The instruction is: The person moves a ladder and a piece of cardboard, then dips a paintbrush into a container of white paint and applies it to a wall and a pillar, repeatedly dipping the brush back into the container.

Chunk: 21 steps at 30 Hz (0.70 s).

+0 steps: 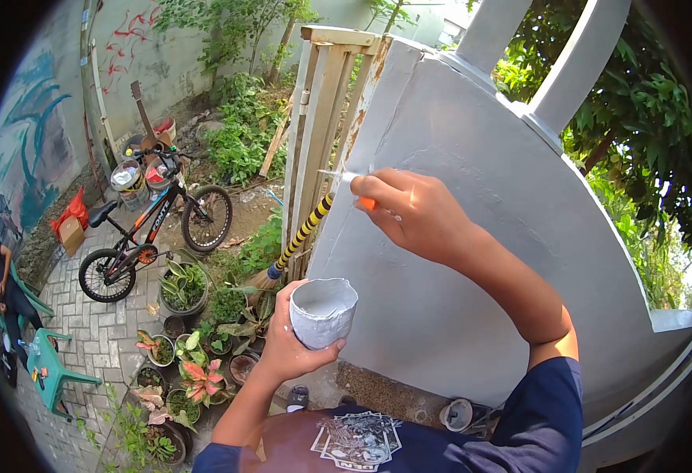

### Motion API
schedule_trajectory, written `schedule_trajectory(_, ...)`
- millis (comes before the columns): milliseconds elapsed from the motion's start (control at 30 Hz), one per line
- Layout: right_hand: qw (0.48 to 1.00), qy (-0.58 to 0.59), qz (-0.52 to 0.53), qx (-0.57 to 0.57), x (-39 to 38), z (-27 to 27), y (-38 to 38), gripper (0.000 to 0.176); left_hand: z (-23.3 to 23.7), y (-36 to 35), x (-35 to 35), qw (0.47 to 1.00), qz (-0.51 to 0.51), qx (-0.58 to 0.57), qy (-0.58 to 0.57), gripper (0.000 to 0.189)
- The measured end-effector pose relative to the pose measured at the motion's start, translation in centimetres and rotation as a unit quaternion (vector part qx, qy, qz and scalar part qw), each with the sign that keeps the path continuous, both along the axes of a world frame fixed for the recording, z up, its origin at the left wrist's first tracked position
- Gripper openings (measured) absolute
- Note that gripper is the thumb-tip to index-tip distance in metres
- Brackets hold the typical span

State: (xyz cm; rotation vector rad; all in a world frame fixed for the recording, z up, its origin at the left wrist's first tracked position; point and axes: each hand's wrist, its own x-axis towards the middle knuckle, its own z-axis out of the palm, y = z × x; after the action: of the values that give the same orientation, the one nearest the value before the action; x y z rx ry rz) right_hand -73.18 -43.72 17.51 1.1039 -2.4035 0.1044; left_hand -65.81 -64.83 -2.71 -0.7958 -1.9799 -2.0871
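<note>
My left hand is wrapped round a paint-crusted cup, whose rim tilts toward me and shows pale grey paint inside. My right hand pinches a small paintbrush with an orange handle, fingers closed round it. Its pale tip points left, level with the edge of the grey wall where it meets a rusty metal gate. Spots of paint dot the right fingers. Most of the handle is hidden in the right hand.
A broom with a black and yellow handle leans by the gate. Potted plants crowd below it. Further left are a bicycle, a green plastic table and a seated person. A bucket stands at the wall's foot.
</note>
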Motion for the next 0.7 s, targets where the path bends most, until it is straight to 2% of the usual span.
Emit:
schedule_trajectory(133,0.999,-0.012,0.011,-0.028,-1.6,0.4,0.6,0.021,0.0,0.0,0.1,1.000,0.000,0.002,0.001,0.093)
schedule_trajectory(300,0.980,0.188,0.036,-0.057,-2.2,9.6,0.6,0.017,0.2,0.0,-0.1,1.000,0.007,-0.002,0.002,0.093)
schedule_trajectory(433,0.955,0.288,0.065,-0.020,-1.8,12.7,0.0,0.018,0.5,0.1,-0.2,1.000,0.018,-0.011,0.013,0.094)
schedule_trajectory(533,0.936,0.340,0.091,0.020,-2.2,11.4,-0.2,0.023,0.2,0.3,-0.3,1.000,0.003,0.012,0.002,0.095)
schedule_trajectory(633,0.946,0.309,0.017,0.096,-1.7,7.1,0.3,0.029,0.1,0.1,-0.2,1.000,-0.002,0.023,0.006,0.097)
schedule_trajectory(700,0.967,0.238,0.032,0.080,-1.1,4.3,0.1,0.026,-0.1,-0.4,-0.2,0.999,-0.009,0.030,0.000,0.098)
